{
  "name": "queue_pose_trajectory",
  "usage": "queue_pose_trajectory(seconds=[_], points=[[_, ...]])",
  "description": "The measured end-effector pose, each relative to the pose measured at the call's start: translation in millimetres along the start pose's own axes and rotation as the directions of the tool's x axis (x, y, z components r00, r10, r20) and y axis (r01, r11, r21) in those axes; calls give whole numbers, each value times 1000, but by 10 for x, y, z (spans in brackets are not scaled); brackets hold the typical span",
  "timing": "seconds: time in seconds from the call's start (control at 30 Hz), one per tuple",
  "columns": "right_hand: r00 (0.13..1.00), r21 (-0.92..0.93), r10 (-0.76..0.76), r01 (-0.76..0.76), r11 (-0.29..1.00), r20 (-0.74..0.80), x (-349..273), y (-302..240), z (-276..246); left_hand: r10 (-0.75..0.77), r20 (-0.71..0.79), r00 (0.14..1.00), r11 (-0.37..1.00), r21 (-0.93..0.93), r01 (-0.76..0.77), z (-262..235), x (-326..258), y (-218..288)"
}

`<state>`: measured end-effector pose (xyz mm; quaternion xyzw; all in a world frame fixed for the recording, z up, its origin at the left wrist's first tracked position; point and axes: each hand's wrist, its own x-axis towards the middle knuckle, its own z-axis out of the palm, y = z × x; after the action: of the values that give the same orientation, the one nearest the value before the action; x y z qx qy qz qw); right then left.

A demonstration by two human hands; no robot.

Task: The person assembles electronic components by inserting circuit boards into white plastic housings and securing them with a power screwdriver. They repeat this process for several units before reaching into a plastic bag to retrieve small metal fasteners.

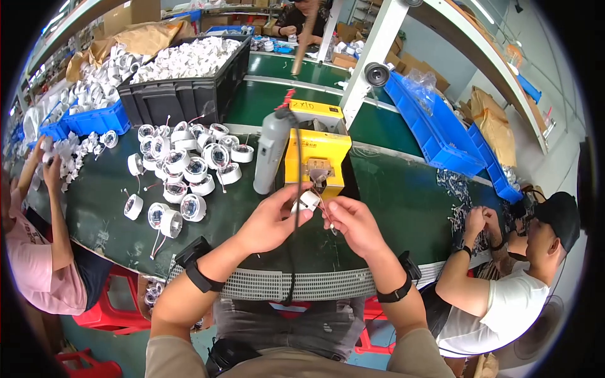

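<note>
Between thumb and fingers, my left hand grips a small white round housing. My right hand is closed in a pinch on thin wires that run from the housing; a small pale connector hangs below the fingertips. Both hands are just in front of a yellow bench machine with a metal head. Left of it stands a grey cylindrical tool. A black cable hangs in front of my left fingers and hides part of them.
Several white round units with wires are spread on the green table, left of the machine. Behind them stands a black crate of white parts. Blue bins are at the right. Co-workers sit at both sides, one beside a wire pile.
</note>
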<state>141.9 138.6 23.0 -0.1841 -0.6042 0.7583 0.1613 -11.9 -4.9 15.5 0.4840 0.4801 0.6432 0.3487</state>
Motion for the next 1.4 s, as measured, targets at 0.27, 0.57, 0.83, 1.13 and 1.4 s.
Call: queue_pose_trajectory(seconds=[0.27,0.57,0.83,1.13,1.4], points=[[991,-87,-132,133,987,12,-91,58,93,-104,12,994,994,-34,105,-49,-36,-12],[845,-653,-532,436,619,60,-93,128,240,-426,102,899,788,-446,424,9,10,3],[760,-754,-647,394,526,-54,-172,-12,394,-378,66,923,735,-585,343,116,-15,-63],[919,-368,-387,334,868,-77,-271,-31,164,-217,-66,974,811,-568,142,86,-5,-8],[875,-293,-477,436,851,-85,-194,129,291,-112,188,976,739,-641,208,173,-43,-69]])
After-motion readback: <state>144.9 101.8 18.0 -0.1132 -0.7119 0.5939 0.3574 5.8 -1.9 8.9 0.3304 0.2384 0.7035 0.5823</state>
